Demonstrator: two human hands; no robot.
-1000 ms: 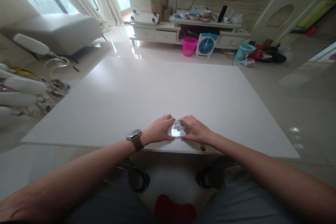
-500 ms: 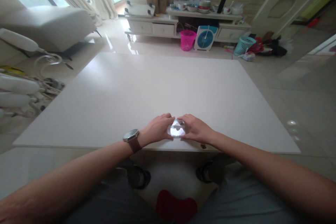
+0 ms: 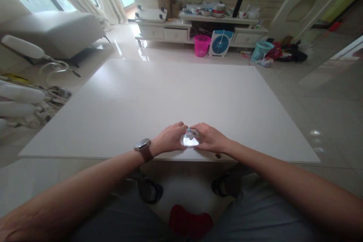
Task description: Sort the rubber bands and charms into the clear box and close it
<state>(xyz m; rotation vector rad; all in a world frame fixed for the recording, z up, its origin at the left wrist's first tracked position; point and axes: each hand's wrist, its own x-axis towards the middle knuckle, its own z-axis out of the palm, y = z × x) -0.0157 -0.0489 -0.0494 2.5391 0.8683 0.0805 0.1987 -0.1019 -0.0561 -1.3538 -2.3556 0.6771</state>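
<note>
Near the front edge of the white table (image 3: 181, 90), a small, rounded, shiny object (image 3: 191, 138) with a mirror-like surface sits between my two hands. I cannot make out its exact kind. On its left side, my left hand (image 3: 172, 138) has its fingers curved round the object, and a watch (image 3: 142, 144) with a brown strap is on that wrist. Curled round the opposite side is my right hand (image 3: 208, 138). A small dark and orange thing (image 3: 217, 155) lies at the table edge beneath my right wrist.
White curled-metal chairs (image 3: 25, 94) stand left of the table. Across the room, a pink basket (image 3: 202, 45), a blue fan (image 3: 220, 42) and a light-blue basket (image 3: 262, 50) stand before a low cabinet (image 3: 177, 34). Below me is something red (image 3: 190, 221).
The bright reflections on the shiny object look different, and its visible outline is now wider and rounder. Both hands stay around it in nearly the same place. The view has shifted slightly.
</note>
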